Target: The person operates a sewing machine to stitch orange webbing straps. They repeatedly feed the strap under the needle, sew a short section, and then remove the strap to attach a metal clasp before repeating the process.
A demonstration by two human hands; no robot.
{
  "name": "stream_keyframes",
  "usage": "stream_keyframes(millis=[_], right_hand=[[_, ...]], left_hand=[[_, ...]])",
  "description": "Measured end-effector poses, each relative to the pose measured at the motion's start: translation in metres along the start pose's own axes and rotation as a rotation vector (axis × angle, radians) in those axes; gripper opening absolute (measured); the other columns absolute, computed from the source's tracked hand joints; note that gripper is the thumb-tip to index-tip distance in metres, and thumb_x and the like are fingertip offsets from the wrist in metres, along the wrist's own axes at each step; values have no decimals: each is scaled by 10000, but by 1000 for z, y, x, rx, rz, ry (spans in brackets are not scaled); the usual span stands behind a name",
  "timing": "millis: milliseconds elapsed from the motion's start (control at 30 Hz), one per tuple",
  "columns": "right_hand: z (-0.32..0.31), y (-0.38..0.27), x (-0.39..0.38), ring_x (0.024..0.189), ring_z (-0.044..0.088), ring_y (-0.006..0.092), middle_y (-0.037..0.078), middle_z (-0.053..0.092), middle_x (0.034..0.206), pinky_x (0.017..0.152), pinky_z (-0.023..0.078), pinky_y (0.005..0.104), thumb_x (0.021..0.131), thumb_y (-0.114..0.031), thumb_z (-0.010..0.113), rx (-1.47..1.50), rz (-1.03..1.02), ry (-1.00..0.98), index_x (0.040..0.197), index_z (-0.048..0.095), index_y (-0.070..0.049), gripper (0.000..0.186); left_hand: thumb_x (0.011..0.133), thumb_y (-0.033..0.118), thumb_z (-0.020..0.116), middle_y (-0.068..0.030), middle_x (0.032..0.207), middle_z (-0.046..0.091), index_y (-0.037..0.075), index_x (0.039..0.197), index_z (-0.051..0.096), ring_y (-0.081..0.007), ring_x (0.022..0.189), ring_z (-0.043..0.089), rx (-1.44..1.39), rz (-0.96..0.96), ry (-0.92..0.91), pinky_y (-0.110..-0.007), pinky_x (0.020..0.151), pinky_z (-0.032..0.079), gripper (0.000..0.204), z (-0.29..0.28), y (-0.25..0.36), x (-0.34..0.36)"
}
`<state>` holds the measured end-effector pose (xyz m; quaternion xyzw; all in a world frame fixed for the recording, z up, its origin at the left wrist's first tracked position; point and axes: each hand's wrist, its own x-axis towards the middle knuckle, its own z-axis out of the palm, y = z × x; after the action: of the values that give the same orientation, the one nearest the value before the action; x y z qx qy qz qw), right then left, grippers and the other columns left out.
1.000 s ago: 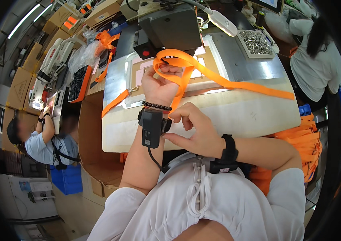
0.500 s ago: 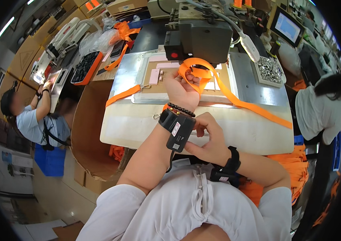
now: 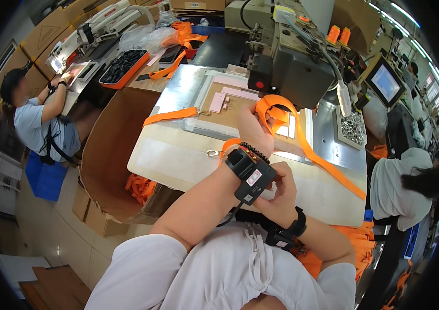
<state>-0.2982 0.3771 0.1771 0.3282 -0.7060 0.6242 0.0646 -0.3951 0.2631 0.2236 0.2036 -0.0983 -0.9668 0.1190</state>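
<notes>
My left hand [image 3: 257, 127] is closed around an orange webbing strap [image 3: 310, 150], which loops over the fingers below the sewing machine head [image 3: 294, 59]. One tail of that strap runs across the table to the right. Close to my left wrist, my right hand [image 3: 280, 200] has its fingers curled, their tips partly hidden behind the black box on that wrist. A metal snap hook [image 3: 213, 153] with orange strap lies beside the left wrist. Another orange strap [image 3: 170, 116], also ending in a metal hook, reaches the left edge of the framed sewing template [image 3: 214, 116].
An open cardboard box [image 3: 107, 150] with orange straps inside stands left of the worktable [image 3: 170, 163]. Metal hooks fill a tray [image 3: 351, 126] at the right. Black parts lie in an orange tray [image 3: 122, 70]. One person [image 3: 49, 116] works at the left, another [image 3: 403, 188] at the right.
The whole view has shifted, with the table tilted and the machine farther right. My right hand's fingers have drawn together near the left wrist. The left hand keeps hold of the strap.
</notes>
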Motion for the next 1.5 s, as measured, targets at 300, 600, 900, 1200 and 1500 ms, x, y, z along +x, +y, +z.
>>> stream_keyframes(millis=[300,600,900,1200,1500], right_hand=[[-12,-8,9,776,464,124,64,467,1061,659,402,250,578,-139,886,-185,-234,16,1266,426,-61,831],[-28,-22,25,1000,594,281,142,568,1203,801,465,342,597,-327,905,-532,-688,-106,1230,499,-72,794],[-29,-25,37,983,606,261,93,584,1225,794,460,344,603,-324,859,-529,-619,-245,1155,602,-77,657],[-23,-14,35,985,605,258,109,582,1205,764,451,358,603,-244,842,-650,-591,-314,1118,613,-49,596],[-10,-7,41,936,599,320,215,565,1158,771,508,379,653,-166,803,-708,-639,-339,1072,586,57,522]], left_hand=[[883,146,449,-23,612,458,67,658,505,-129,519,439,117,74,44,-258,503,361,245,-6,-2,9],[900,167,427,-48,630,487,33,673,540,-153,541,473,266,185,30,-299,521,398,286,-11,-3,9],[891,206,444,-61,723,495,22,930,561,-139,603,462,434,220,59,-295,575,459,222,-18,5,15],[915,173,471,-34,903,487,34,1049,474,-121,820,460,551,655,191,-266,752,394,193,-31,6,33],[933,191,405,-3,882,446,55,974,513,-109,806,407,366,794,108,-263,751,355,178,-28,23,40]])
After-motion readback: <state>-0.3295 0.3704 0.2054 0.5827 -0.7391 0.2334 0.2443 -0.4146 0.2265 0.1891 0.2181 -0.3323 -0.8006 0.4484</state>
